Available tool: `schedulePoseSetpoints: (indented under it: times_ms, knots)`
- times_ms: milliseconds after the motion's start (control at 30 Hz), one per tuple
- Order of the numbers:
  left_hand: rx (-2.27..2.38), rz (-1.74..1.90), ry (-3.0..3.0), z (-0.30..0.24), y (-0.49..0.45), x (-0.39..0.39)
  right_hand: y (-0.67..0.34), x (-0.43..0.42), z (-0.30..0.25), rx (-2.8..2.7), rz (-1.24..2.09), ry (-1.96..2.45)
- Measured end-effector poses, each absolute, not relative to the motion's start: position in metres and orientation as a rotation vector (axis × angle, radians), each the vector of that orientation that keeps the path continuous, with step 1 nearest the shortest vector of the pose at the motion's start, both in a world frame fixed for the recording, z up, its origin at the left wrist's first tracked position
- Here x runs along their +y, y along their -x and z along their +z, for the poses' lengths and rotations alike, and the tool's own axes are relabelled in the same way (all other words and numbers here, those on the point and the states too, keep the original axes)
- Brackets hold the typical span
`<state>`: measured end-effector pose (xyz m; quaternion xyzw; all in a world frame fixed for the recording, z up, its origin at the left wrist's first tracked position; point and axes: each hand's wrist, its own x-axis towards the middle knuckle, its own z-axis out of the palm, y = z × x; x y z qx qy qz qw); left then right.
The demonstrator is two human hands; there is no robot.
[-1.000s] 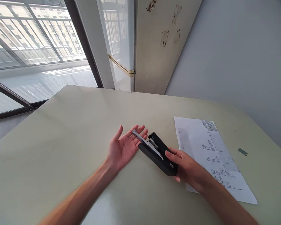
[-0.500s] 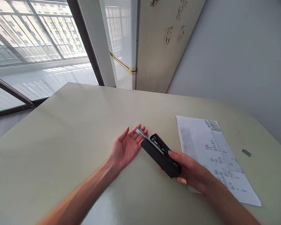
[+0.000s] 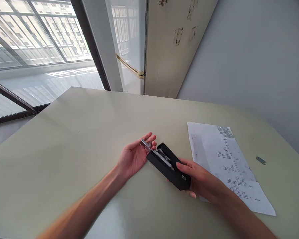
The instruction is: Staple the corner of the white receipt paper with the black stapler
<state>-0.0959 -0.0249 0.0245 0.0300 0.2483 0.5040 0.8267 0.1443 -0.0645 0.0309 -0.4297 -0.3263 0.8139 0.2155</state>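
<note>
My right hand [image 3: 201, 181] grips the back end of a black stapler [image 3: 167, 165], which is hinged apart so its metal staple rail sticks out toward the left. My left hand [image 3: 136, 155] lies palm up under the rail's tip, fingers curling up around it and touching it. Both hands hover just above a pale green table [image 3: 64, 149].
A printed sheet of paper [image 3: 226, 162] lies on the table to the right of my hands. A small strip of staples [image 3: 260, 160] sits near the right edge. A refrigerator [image 3: 151, 46] stands behind the table, a large window [image 3: 37, 43] at the left.
My left hand's fingers have curled from flat and spread to closing around the rail's tip. The stapler has stayed almost in place in my right hand.
</note>
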Motion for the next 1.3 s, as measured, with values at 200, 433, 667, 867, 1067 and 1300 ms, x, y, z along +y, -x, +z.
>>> schedulePoseSetpoints:
  times_ms: [200,433,667,867,1067,1300]
  knots:
    - [0.584,1.024,-0.126,0.025,0.095,-0.027,-0.148,-0.066,0.031,-0.959,2.303,1.142]
    - [0.708,1.061,-0.187,0.027,0.093,-0.026,-0.150,-0.066,0.026,-1.034,2.310,1.092]
    - [0.660,1.142,-0.155,0.018,0.098,-0.019,-0.149,-0.071,0.034,-1.140,2.135,1.181]
    - [0.819,1.157,-0.435,0.022,0.105,-0.020,-0.143,-0.074,0.045,-1.273,1.670,1.350]
    - [1.192,1.206,-1.071,0.023,0.104,-0.032,-0.137,-0.077,0.038,-1.382,1.285,1.491]
    - [1.131,0.978,-1.633,0.023,0.099,-0.041,-0.138,-0.076,0.030,-1.449,1.128,1.518]
